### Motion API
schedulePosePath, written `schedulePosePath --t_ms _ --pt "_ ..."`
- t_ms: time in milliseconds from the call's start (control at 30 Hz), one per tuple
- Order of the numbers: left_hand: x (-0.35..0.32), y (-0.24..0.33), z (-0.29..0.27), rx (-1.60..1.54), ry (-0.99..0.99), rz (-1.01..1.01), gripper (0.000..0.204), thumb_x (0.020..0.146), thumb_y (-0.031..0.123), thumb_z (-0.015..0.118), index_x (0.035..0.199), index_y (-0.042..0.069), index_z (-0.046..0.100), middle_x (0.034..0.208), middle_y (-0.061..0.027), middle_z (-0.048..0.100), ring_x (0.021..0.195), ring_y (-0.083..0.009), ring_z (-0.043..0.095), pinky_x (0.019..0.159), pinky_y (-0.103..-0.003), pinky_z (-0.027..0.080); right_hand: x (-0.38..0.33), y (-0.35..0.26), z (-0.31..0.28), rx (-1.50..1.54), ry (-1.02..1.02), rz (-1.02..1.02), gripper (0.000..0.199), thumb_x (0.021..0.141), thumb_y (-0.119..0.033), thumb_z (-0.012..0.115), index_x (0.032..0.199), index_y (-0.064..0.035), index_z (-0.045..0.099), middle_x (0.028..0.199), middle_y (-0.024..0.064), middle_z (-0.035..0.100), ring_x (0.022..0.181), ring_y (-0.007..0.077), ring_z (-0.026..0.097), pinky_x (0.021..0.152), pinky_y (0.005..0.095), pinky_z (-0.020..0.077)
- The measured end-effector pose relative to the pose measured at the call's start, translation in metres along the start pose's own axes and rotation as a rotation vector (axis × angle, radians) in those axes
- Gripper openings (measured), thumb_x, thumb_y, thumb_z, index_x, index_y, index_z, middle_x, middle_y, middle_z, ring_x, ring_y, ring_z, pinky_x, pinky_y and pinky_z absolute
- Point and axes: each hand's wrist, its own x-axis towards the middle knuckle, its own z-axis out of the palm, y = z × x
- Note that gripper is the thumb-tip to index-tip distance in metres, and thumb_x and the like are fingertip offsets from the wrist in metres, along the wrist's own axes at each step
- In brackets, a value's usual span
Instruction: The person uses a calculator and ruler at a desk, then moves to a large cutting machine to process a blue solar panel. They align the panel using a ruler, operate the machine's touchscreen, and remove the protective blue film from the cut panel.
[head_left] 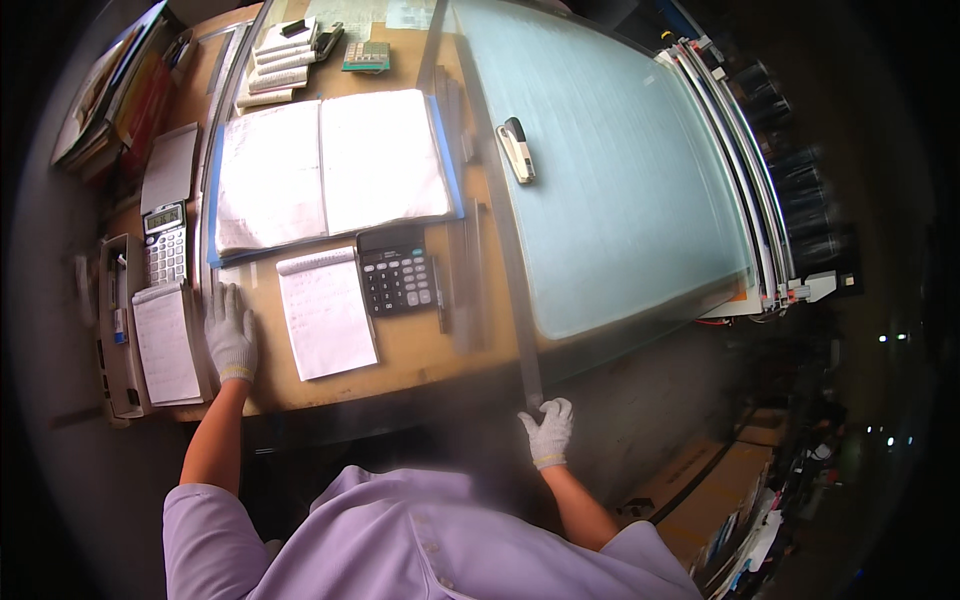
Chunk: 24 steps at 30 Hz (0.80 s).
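My left hand (231, 335), in a white knit glove, lies flat on the wooden desk with its fingers stretched forward. It rests between a stapled pad (168, 345) and a spiral notepad (328, 314) with handwriting. My right hand (547, 432), gloved the same way, is closed at the near end of a long grey flat strip (516, 270). That strip runs away from me along the border between desk and glass panel, its near end past the desk's front edge. The fingers partly hide the end.
A black calculator (396, 280), an open ledger (330, 170) and a silver calculator (166, 250) lie on the desk (420, 355). A stapler (516, 150) sits on the pale glass panel (620, 190). Folders (125, 90) stand far left; cardboard (700, 480) lies low right.
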Motion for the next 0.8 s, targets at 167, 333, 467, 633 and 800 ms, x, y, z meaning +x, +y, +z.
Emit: schedulePosePath --t_ms 167,333,467,633,800 --pt "-0.001 0.002 0.0 0.004 -0.018 -0.034 0.054 0.098 0.026 0.053 0.149 0.01 0.046 0.157 -0.0145 0.039 0.146 -0.0347 0.033 0.122 -0.042 0.026 0.03 -0.021 -0.013 0.114 -0.364 0.481 0.082 0.079 -0.03 0.081 0.148 -0.0103 0.042 0.107 0.0265 0.069 0.092 0.0487 0.066 0.081 0.0539 0.0525" --pt "-0.001 0.001 0.0 -0.002 -0.022 -0.026 0.053 0.099 0.026 0.052 0.148 0.009 0.047 0.157 -0.0157 0.04 0.146 -0.0349 0.034 0.121 -0.043 0.027 0.049 -0.048 -0.027 0.501 0.144 0.331 0.051 0.08 -0.013 0.079 0.126 0.0 0.06 0.098 0.0164 0.072 0.091 0.0287 0.07 0.083 0.0393 0.0542" --pt "-0.001 -0.007 0.006 -0.016 0.008 0.004 0.052 0.098 0.026 0.052 0.147 0.009 0.049 0.157 -0.0167 0.04 0.146 -0.0355 0.035 0.12 -0.044 0.027 0.049 -0.029 -0.005 0.642 0.241 0.326 0.046 0.082 -0.003 0.076 0.125 0.004 0.061 0.101 0.0101 0.07 0.094 0.0187 0.065 0.088 0.0335 0.0516" --pt "-0.002 -0.008 0.006 -0.046 0.039 0.01 0.053 0.096 0.022 0.056 0.147 0.011 0.049 0.156 -0.0167 0.041 0.144 -0.0364 0.037 0.119 -0.045 0.03 0.036 -0.008 0.006 0.609 0.231 0.588 0.05 0.084 -0.016 0.077 0.126 0.0045 0.061 0.102 0.0166 0.072 0.092 0.0245 0.068 0.087 0.0371 0.0532" --pt "-0.003 0.0 0.0 -0.064 0.018 -0.019 0.054 0.095 0.022 0.057 0.146 0.009 0.049 0.155 -0.0169 0.042 0.143 -0.0359 0.038 0.119 -0.044 0.03 0.059 0.013 0.018 0.532 0.275 0.726 0.048 0.083 -0.017 0.078 0.123 0.0037 0.063 0.097 0.0138 0.072 0.088 0.0213 0.068 0.082 0.0363 0.0532"
